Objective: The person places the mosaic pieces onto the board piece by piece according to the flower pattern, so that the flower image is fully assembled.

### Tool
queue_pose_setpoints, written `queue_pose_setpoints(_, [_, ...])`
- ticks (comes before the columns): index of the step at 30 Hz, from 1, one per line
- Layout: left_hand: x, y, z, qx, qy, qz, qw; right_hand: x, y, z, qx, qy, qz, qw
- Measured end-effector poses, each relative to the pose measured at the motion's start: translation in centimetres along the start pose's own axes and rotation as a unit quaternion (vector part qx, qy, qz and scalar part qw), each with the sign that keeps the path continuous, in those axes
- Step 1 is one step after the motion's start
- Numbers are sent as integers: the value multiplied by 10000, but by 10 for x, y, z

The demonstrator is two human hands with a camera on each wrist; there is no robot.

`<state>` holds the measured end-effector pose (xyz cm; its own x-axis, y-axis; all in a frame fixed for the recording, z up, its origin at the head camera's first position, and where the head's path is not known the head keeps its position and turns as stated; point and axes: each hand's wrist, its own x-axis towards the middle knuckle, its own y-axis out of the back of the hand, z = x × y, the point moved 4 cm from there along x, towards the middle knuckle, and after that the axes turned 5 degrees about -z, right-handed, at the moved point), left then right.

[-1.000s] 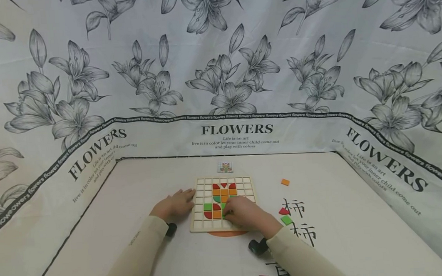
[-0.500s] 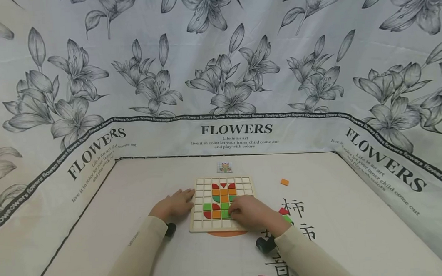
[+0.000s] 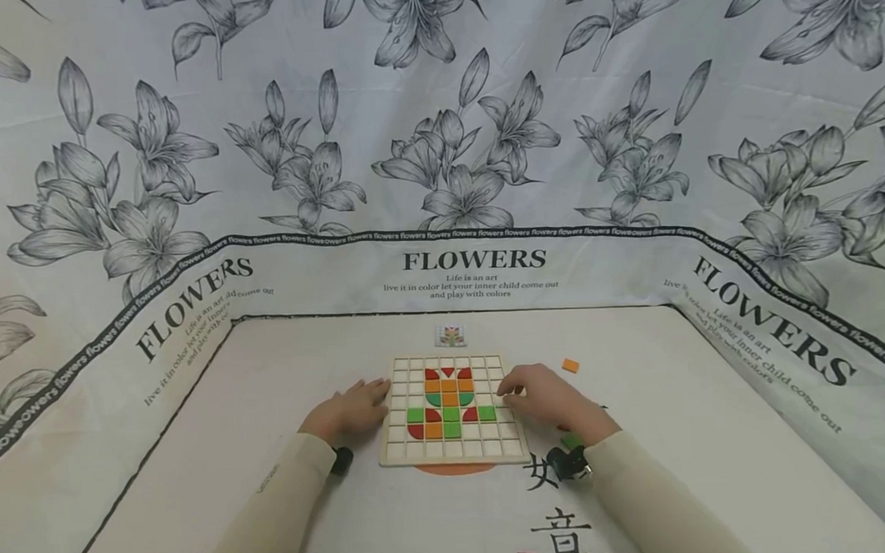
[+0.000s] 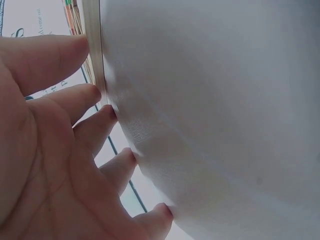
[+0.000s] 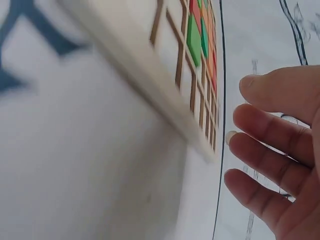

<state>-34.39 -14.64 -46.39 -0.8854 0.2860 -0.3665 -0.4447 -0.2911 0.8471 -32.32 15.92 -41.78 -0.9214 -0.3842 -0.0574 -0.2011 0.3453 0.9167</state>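
A wooden grid board [image 3: 452,460] lies on the table with red, orange and green tiles in its middle cells. The left hand [image 3: 348,411] rests at the board's left edge; in the left wrist view its spread fingers [image 4: 117,167] reach the tabletop, thumb against the board's side. Over the right edge hovers the right hand [image 3: 546,398], its fingers [image 5: 265,147] loosely bent and holding nothing in the right wrist view. A green square tile [image 3: 486,413] sits in the grid near that hand, beside a red rounded tile [image 3: 470,414].
Behind the board lies a small picture card [image 3: 451,335] with a flower pattern. A loose orange tile [image 3: 571,366] is right of the right hand, and a loose green tile [image 3: 571,442] is partly hidden by the right wrist. Printed cloth walls [image 3: 472,266] surround the table.
The right hand has lifted away from the board's lower middle and moved right to its edge, uncovering green and red tiles in the grid. The left hand has stayed still.
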Motion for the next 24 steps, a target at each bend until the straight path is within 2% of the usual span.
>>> queue_pose_setpoints(7, [0,-1,-1,-1,-14,18,10000,6,16,39,-386,-185,205,9989])
queue_pose_setpoints(14, [0,0,-1,16,-6,29,10000,8,23,75,-524,-1005,57,9935])
queue_pose_setpoints(19, [-2,1,1,-12,26,18,10000,10,24,93,-681,-1278,40,9894])
queue_pose_setpoints(24, [-4,2,2,-10,8,31,10000,9,24,106,-496,-1503,-11,9874])
